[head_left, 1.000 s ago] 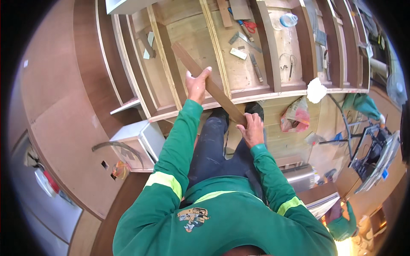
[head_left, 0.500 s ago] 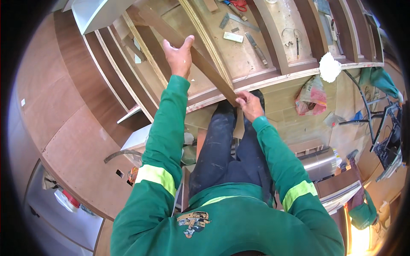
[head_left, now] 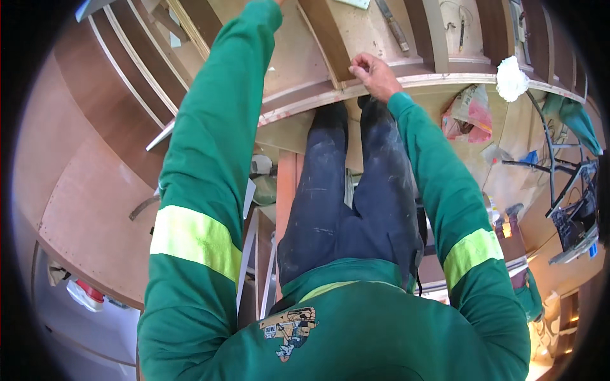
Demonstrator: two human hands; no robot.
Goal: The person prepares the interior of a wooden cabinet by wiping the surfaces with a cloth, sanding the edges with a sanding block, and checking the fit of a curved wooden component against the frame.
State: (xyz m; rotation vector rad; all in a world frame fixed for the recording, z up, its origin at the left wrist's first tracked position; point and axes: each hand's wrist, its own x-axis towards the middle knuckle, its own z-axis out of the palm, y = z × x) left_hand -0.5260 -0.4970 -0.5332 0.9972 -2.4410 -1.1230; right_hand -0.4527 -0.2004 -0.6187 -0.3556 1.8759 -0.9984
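Note:
A brown wooden strip [head_left: 325, 39] lies along a divider of the wooden frame, its near end by the front rail [head_left: 298, 105]. My right hand [head_left: 377, 76] is beside that end, fingers curled into a pinch. The fingertips are at or very near the strip's edge, and whether they grip anything is hidden. My left arm [head_left: 216, 120] reaches far forward along the strip's left side. Only a sliver of my left hand [head_left: 279, 2] shows at the top edge, its fingers out of view.
More brown dividers [head_left: 429, 32] stand to the right, with a chisel-like tool [head_left: 393, 25] between two of them. A white crumpled lump [head_left: 512, 79] sits on the rail. Beyond are a torn bag [head_left: 469, 114] and a black metal stand [head_left: 575, 190]. A curved wooden panel [head_left: 108, 209] fills the left.
The strip, held slanting in both hands before, now lies along the divider. My left hand has moved forward almost out of view. My right hand no longer clearly grips the strip's end.

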